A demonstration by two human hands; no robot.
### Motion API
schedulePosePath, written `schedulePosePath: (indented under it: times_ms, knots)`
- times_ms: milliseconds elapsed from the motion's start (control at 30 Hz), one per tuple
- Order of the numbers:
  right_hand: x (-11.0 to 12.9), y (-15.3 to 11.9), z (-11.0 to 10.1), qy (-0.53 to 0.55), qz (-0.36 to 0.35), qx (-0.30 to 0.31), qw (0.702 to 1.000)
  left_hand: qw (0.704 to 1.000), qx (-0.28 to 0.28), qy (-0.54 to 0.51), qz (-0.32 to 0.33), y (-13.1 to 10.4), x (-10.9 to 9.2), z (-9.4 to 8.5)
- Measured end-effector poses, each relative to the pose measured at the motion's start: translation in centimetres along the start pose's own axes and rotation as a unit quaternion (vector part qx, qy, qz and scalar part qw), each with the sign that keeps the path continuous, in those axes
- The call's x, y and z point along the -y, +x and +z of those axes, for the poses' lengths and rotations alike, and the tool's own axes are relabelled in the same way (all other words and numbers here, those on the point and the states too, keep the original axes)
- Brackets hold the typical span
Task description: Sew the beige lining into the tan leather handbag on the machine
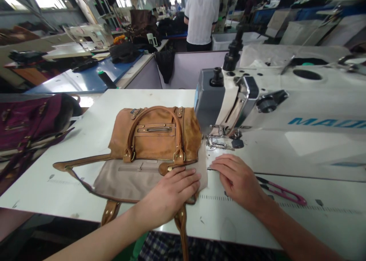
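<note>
A tan leather handbag (156, 139) lies on the white sewing table, its beige lining (122, 181) spread out towards me along an open zip. My left hand (178, 188) rests flat on the lining near its right edge, fingers stretched out beside a brown leather zip end (164, 168). To the right of the bag, my right hand (237, 179) lies on the machine bed, just in front of the presser foot (219, 143). Its fingers are extended close together, slightly bent, with no held thing visible. The bag's right edge sits beside the foot.
The white sewing machine (314, 108) fills the right side. Pink-handled thread snips (286, 192) lie right of my right hand. A purple bag (28, 124) lies at the table's left edge. Behind stand a blue table (77, 76) and a person in a white shirt (202, 17).
</note>
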State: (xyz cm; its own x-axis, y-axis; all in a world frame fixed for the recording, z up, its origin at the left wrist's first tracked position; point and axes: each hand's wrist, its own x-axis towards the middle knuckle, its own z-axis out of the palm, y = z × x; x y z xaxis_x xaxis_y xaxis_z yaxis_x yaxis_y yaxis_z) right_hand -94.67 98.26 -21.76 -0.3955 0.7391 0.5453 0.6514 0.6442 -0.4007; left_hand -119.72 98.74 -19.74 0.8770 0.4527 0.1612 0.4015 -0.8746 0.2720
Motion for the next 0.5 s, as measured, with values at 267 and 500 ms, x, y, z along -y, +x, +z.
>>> schedulePosePath:
  times_ms: [267,500]
  knots:
    - [0.0,-0.2,0.2,0.019,-0.029,0.011,0.999,1.0,0.01,-0.023,0.008,-0.8,0.6,-0.5]
    - [-0.2,0.0,0.6,-0.001,-0.011,0.038,0.999,1.0,-0.001,-0.02,-0.012,1.6,1.1,0.2]
